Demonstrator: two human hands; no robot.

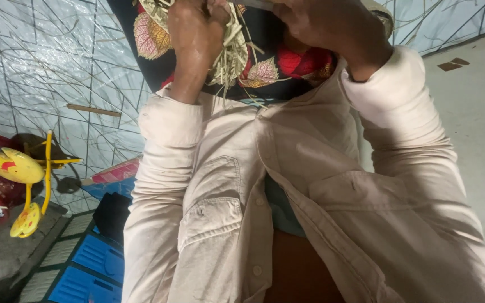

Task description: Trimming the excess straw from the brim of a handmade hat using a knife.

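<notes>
**Gripping one bundle of dry straw at the top edge**

Left hand (195, 33) is closed around one bundle of pale straw (232, 53), held over a dark floral cloth (270, 70) on the lap. Right hand (326, 25) sits just beside it, partly cut off by the frame; its grip cannot be told. Two beige sleeves (161, 185) fill the centre. One yellow toy (21, 168) lies well apart at the left edge.

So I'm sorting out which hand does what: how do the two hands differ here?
The left hand is closed in a fist around a bundle of dry straw strips, knuckles facing the camera. The right hand sits higher and partly out of frame, gripping a flat grey object. Both wear pale rolled sleeves.
</notes>
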